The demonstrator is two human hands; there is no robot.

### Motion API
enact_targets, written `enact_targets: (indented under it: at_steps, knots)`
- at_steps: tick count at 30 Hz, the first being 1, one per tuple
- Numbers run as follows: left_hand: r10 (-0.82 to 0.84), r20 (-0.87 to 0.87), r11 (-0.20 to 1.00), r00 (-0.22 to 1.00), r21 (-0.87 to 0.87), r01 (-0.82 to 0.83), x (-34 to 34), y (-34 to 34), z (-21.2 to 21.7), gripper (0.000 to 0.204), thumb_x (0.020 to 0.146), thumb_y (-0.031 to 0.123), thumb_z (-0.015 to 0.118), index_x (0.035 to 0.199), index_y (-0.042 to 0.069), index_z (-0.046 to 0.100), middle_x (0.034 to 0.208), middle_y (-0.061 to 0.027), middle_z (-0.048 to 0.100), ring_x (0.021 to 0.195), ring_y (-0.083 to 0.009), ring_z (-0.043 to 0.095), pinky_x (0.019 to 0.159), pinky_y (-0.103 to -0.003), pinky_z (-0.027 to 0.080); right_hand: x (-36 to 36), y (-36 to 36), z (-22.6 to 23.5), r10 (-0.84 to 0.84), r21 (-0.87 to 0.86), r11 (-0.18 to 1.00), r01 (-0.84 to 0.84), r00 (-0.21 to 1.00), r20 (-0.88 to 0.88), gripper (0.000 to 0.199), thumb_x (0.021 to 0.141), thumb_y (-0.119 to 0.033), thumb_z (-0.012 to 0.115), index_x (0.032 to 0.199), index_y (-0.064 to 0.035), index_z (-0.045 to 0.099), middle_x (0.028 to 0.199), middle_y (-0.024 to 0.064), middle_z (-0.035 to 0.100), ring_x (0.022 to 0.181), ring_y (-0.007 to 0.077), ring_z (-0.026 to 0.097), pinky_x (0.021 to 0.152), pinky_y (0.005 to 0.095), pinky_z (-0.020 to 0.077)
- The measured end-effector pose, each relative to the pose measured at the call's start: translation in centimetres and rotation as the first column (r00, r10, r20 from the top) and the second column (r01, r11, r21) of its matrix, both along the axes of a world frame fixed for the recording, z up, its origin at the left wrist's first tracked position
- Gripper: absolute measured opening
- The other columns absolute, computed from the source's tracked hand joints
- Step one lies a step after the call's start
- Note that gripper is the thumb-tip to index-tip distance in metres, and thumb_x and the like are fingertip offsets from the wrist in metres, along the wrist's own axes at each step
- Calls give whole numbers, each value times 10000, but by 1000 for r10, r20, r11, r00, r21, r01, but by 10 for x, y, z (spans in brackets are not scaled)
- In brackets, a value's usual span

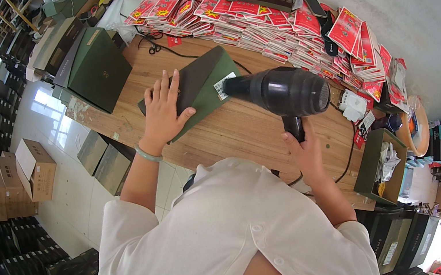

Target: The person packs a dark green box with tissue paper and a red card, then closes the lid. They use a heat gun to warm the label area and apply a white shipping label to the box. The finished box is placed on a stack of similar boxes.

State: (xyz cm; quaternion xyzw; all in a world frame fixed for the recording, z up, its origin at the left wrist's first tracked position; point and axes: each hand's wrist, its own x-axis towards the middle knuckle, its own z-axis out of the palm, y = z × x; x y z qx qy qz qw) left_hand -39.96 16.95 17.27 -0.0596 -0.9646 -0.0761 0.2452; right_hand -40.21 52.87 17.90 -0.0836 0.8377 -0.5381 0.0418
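Observation:
My left hand (162,111) lies flat, fingers spread, on a flat dark green box (207,90) that rests on the wooden table (242,128). A white label sticks to the box near its right edge. My right hand (305,149) grips the handle of a black hair dryer (283,91). The dryer's nozzle points left at the box, close to the label. A pale bracelet circles my left wrist.
Stacks of red flat packets (270,18) line the table's far edge. Larger green boxes (95,68) sit at the table's left end. A black cable (183,53) runs across the wood. An open carton (380,169) stands at right; cardboard boxes (33,169) cover the floor at left.

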Motion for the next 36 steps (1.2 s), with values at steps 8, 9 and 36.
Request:
enact_targets:
  at_steps: [8, 9, 36]
  knots:
    - [-11, -5, 1000, 1000, 6, 11, 2, 0, 0, 923, 866, 686, 442, 1508, 43, 281, 1459, -277, 364, 1254, -391, 407, 1039, -495, 265, -15, -7, 8, 51, 175, 985, 1, 956, -289, 701, 883, -323, 719, 1434, -36, 393, 913, 83, 602, 688, 129, 581, 576, 259, 487]
    - [-11, -3, 1000, 1000, 5, 11, 1, 1, -1, 922, 866, 685, 443, 1508, 43, 281, 1459, -277, 364, 1255, -391, 406, 1039, -495, 264, -16, -9, 10, 19, 141, 990, 11, 978, -206, 683, 871, -357, 723, 1392, -36, 421, 901, 114, 620, 704, 202, 601, 611, 299, 492]
    - [-11, -24, 1000, 1000, 13, 11, 3, 2, -1, 906, 873, 671, 452, 1500, 36, 296, 1450, -268, 383, 1254, -380, 412, 1048, -484, 257, -17, -13, 25, -31, 91, 995, 39, 996, -86, 647, 873, -424, 704, 1330, -32, 466, 906, 162, 671, 744, 323, 650, 674, 365, 506]
